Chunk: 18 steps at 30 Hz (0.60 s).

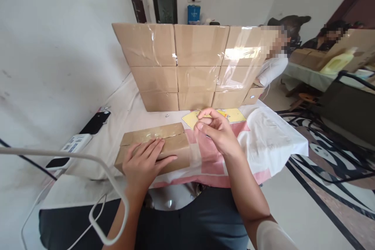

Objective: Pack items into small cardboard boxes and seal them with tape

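A long taped cardboard box lies on the tablecloth in front of me. My left hand rests flat on its top, fingers stretched out and the thumb apart. To the right of the box, above the pink-and-white cloth, my right hand is raised with thumb and fingertips pinched together. Whatever is in that pinch, if anything, is too small to make out. Behind my right hand lies a flat yellow sheet with a small orange-yellow item on it, partly hidden by my fingers.
Stacked cardboard boxes form a taped wall across the table's back. Phones and a white power strip lie at left. A pale cable loops across the near left. A person's white sleeve shows behind the stack; a chair stands right.
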Available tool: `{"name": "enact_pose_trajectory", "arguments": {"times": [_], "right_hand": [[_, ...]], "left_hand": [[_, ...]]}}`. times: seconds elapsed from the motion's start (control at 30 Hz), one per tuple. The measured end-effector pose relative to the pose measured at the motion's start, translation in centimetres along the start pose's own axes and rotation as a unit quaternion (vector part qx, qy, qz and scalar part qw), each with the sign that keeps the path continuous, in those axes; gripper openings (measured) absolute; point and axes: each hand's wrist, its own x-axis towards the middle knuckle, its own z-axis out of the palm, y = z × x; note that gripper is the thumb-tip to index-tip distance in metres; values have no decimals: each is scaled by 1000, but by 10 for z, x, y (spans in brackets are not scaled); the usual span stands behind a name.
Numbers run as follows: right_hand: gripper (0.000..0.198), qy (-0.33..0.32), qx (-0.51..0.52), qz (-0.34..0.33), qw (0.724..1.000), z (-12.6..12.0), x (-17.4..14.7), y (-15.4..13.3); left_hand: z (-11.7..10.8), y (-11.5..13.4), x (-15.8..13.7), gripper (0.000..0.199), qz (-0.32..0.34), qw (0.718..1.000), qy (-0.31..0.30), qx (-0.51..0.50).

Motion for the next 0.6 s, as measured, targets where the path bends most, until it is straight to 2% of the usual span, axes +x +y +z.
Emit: {"name": "enact_pose_trajectory", "arguments": {"times": [0.2,0.33,0.4,0.5,0.6], "right_hand": [[39,-49,-30,35,998,8,9,4],[34,-42,-63,21,997,9,16,2],[33,-23,-62,6,998,8,18,2],[35,15,-60,-16,998,5,19,4],[36,29,-64,-19,997,1,20,9]], "left_hand": [[12,-5,-3,36,-36,998,23,-49],[15,-10,-2,34,-2,997,65,-30],[15,-10,-1,32,-12,996,83,-26],[20,-5,3,34,-57,995,67,-49],[35,10,11,38,-68,993,20,-96]]}}
